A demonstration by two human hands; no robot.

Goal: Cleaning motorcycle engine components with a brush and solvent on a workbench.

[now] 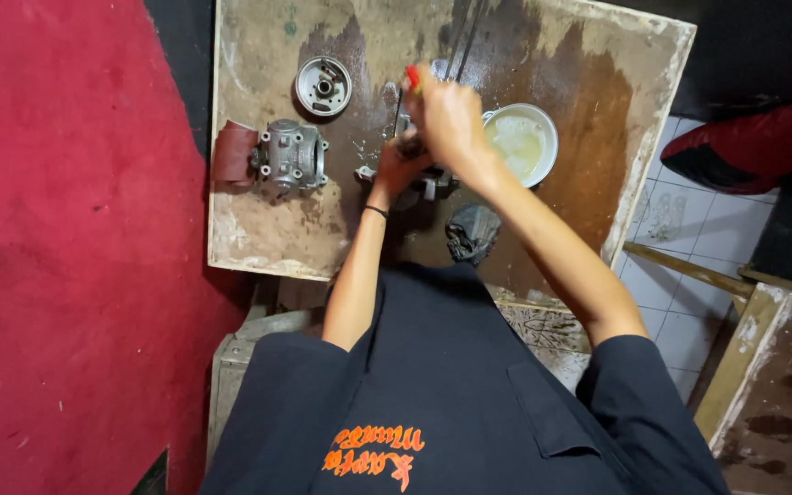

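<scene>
On a stained wooden board (268, 229), my left hand (402, 163) grips a grey metal engine part (428, 183), mostly hidden beneath both hands. My right hand (448, 115) is closed around a red-handled tool (412, 79), likely a screwdriver, held upright over that part. Its thin shaft (397, 115) points down toward the part. A black band circles my left wrist.
A grey metal cylinder casting (291, 156) lies left of the hands, with a dark red roll (233, 153) against it. A round metal cover (323, 86) sits behind. A white bowl of pale liquid (524, 142) stands right; a dark rag (472, 232) lies near the board's front edge.
</scene>
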